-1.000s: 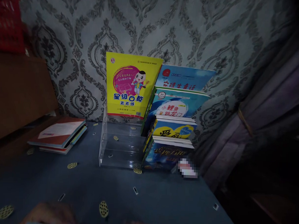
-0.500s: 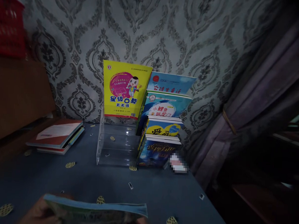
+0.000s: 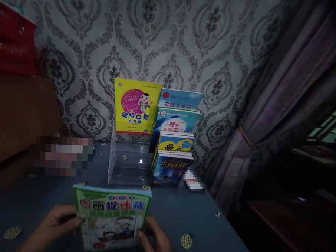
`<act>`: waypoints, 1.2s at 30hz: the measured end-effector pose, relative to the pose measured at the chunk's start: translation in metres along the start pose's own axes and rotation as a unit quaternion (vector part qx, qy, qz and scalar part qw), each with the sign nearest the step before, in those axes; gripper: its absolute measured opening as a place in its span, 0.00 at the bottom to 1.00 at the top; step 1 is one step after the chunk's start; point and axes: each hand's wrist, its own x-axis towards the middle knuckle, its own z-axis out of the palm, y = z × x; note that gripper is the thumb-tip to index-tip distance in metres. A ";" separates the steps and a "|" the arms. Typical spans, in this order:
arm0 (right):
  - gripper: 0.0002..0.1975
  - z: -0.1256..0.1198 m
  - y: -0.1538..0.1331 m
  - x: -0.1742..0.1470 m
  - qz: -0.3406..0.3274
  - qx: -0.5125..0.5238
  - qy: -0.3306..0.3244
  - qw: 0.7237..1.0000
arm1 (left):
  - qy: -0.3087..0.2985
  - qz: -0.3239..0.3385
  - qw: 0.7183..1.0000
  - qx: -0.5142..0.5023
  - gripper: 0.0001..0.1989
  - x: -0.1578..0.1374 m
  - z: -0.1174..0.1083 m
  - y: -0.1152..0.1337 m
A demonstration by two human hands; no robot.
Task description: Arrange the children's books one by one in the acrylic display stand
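Observation:
A green picture book (image 3: 112,220) with large Chinese characters on its cover is held up at the front of the table. My left hand (image 3: 59,223) grips its left edge, with the thumb on the cover. On the right edge my right hand (image 3: 156,239) is closed in the same way. Beyond the book stands a clear acrylic stepped rack (image 3: 112,164). Its left half bears a yellow workbook (image 3: 137,107) on the top tier. Blue books (image 3: 171,169), a yellow-and-blue book (image 3: 174,143) and teal and light-blue books fill the right half.
At the back left is a pixelated stack (image 3: 63,155) beside a brown box (image 3: 21,112) with a red basket (image 3: 12,41) on it. A small pixelated item (image 3: 192,180) lies right of the rack. A purple curtain (image 3: 240,136) hangs by the table's right edge.
The green book has risen and moved away from me, and its front cover now faces me instead of just its top edge. Both hands have come further into view with it.

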 end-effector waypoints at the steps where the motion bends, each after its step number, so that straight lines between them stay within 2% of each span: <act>1: 0.23 -0.005 -0.005 0.005 -0.002 -0.001 -0.012 1.000 | 0.010 0.001 1.000 0.009 0.20 0.002 0.000 0.007; 7: 0.14 -0.023 -0.033 0.040 -0.049 0.011 -0.060 0.997 | 0.055 0.052 0.995 0.059 0.18 0.019 0.005 0.046; 14: 0.05 -0.032 -0.037 0.070 -0.104 -0.051 -0.024 0.993 | 0.090 0.099 0.984 0.117 0.19 0.038 0.001 0.066; 19: 0.05 -0.038 -0.044 0.088 -0.121 -0.070 -0.018 0.990 | 0.118 0.139 0.974 0.135 0.20 0.050 -0.001 0.081; 22: 0.05 -0.037 -0.039 0.087 -0.123 -0.081 -0.009 0.989 | 0.116 0.131 0.975 0.134 0.21 0.053 0.001 0.076; 25: 0.06 -0.035 -0.026 0.080 -0.120 -0.110 0.005 0.987 | 0.112 0.132 0.976 0.132 0.21 0.056 0.008 0.059; 31: 0.09 -0.028 -0.009 0.069 -0.132 -0.177 0.039 0.975 | 0.178 0.154 0.963 0.134 0.21 0.065 0.029 0.024; 36: 0.08 -0.024 -0.013 0.066 -0.154 -0.177 0.054 0.971 | 0.191 0.145 0.957 0.164 0.19 0.065 0.034 0.021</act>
